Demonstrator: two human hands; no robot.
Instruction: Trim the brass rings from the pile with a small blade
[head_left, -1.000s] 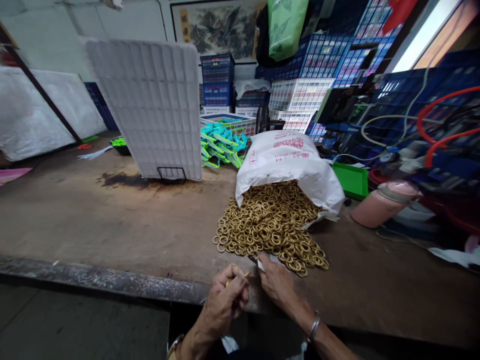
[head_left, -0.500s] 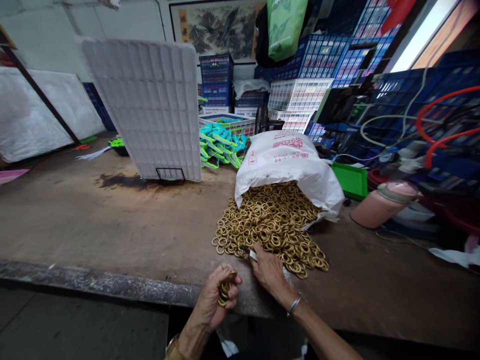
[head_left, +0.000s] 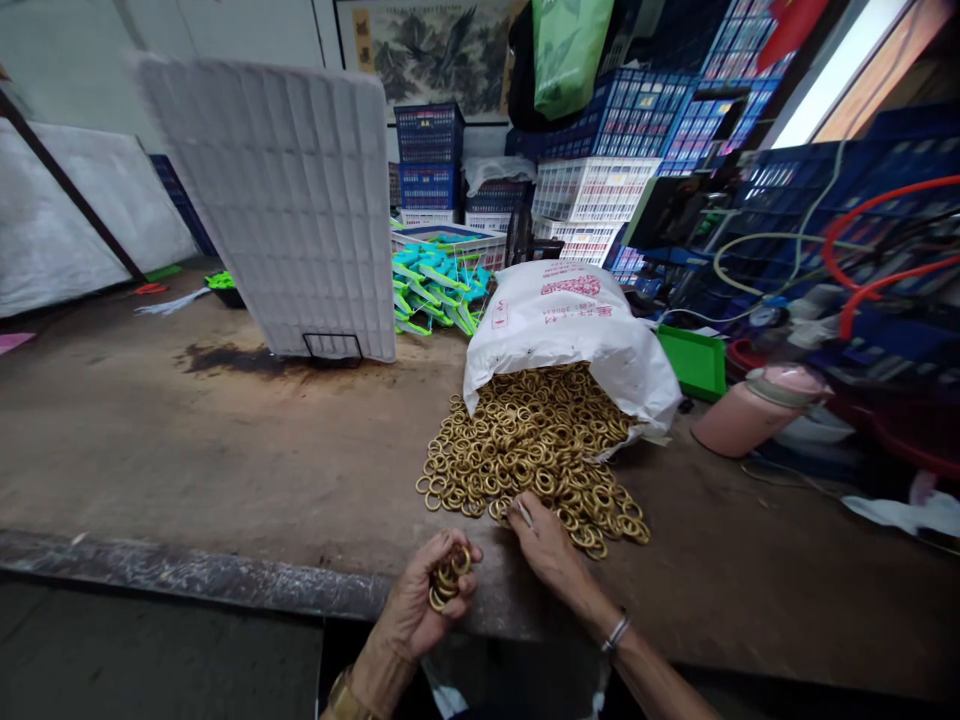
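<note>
white grid panel (head_left: pixel 292 200) stands upright just beside teal parts (head_left: pixel 431 290), blue crates (head_left: pixel 429 155) behind.

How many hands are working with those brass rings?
2. The left hand holds a clutch of rings at the bench edge; the right hand touches the near edge of the pile. No others show.

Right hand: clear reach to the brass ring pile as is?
Likely yes: the right hand sits at the near edge of the ring pile, nothing between them, though it pinches a small pale object.

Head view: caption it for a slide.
Left hand clutches brass rings; right hand reaches the pile spilling from a white sack.
</note>
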